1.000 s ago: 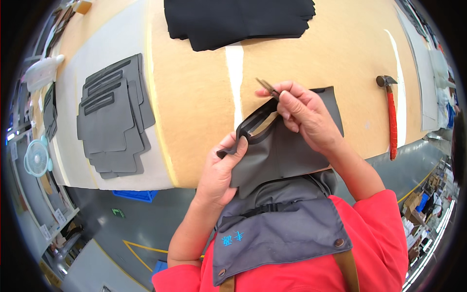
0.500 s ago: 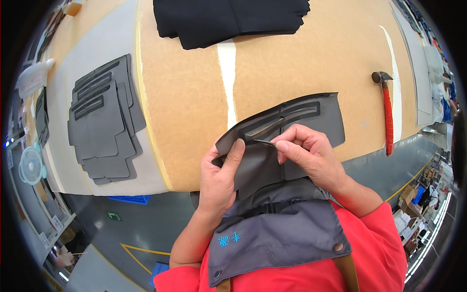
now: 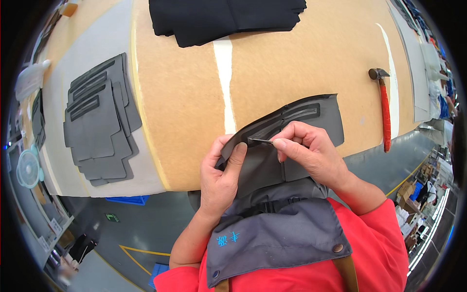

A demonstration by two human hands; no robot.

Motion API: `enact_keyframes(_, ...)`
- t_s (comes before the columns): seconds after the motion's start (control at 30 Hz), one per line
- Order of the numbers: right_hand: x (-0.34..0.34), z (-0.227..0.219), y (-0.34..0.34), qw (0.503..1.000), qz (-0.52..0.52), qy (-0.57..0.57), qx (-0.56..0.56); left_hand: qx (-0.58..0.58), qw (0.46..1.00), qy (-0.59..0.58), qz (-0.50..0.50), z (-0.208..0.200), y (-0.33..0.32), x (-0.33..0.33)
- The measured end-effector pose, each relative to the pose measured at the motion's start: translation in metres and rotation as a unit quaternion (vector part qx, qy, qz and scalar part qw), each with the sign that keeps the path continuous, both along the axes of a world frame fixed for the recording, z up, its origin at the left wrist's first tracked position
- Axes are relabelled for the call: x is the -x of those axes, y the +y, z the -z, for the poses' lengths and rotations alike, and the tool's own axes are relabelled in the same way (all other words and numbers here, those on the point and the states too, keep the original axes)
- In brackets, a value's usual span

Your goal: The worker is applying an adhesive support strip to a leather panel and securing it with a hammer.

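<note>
A dark grey fabric panel (image 3: 328, 119) with a long framed slot near its upper edge rests partly on the table's near edge and partly toward my lap. My left hand (image 3: 220, 177) grips its left end, thumb on top and fingers behind, bending it upward. Between the thumb and fingers of my right hand (image 3: 314, 153) is a thin dark tool (image 3: 261, 141); whether it is tweezers or a plain point I cannot tell. Its tip meets the left end of the slot, close to my left thumb. The panel's lower part is hidden by the right hand.
Several similar grey panels (image 3: 95, 129) lie stacked on the left. Black cloth pieces (image 3: 226, 19) are piled at the far side. A red-handled hammer (image 3: 385, 112) lies on the right of the tan table (image 3: 180, 92). A small fan (image 3: 29, 166) stands at far left.
The left end of the panel is bent up more and the slot looks narrower. The tool's tip stays at the slot's left end. The view has shifted slightly.
</note>
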State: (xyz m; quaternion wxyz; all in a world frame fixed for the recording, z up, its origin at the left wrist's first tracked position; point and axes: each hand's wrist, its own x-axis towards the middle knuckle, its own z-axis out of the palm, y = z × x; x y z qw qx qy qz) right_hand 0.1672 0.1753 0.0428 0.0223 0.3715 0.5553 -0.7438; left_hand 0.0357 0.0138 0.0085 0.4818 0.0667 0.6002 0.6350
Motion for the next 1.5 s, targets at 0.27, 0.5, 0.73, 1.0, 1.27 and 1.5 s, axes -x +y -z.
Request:
enact_keyframes(0.27,0.0,0.003,-0.004,1.0,0.013,0.011,0.006,-0.007,1.0,0.022,-0.001,-0.001,0.0,-0.001)
enact_keyframes(0.5,-0.002,0.006,-0.008,0.999,0.03,0.016,0.019,-0.01,0.999,0.038,-0.004,-0.001,-0.001,-0.003)
enact_keyframes(0.73,-0.003,0.007,-0.009,0.999,0.031,0.009,0.027,-0.01,0.999,0.041,-0.002,-0.001,-0.002,-0.004)
enact_keyframes(1.0,-0.002,0.006,-0.008,0.999,0.032,0.004,0.025,0.007,0.999,0.037,0.007,0.002,-0.006,-0.004)
enact_keyframes(1.27,-0.028,0.016,0.078,0.965,0.067,-0.001,-0.254,0.028,0.993,-0.108,-0.048,-0.01,-0.007,0.034)
enact_keyframes(1.5,0.041,0.009,0.054,0.828,-0.205,0.116,-0.509,0.042,0.996,-0.077,0.007,-0.015,-0.015,0.053)
